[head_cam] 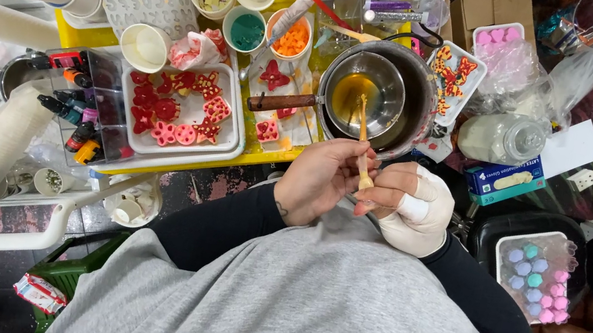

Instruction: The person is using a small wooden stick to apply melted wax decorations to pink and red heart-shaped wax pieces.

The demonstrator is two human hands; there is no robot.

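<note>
Right of pan (378, 96), blue box (505, 183), cardboard carton (495, 6)

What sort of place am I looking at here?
Probably a small craft workbench for casting wax or soap shapes: a metal melting pot with amber liquid, a white tray of red moulded pieces, and paper cups of coloured pigment.

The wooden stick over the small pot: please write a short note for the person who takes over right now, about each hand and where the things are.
Left hand: bare, grip on the lower end of the wooden stick.
Right hand: in a white wrap, fingers meet the stick's lower end too.
The stick's tip is in amber liquid in the small pot, which sits inside a larger pot.
Done: white tray holds red and pink shaped pieces.
Left: liquid is not poured out.
</note>
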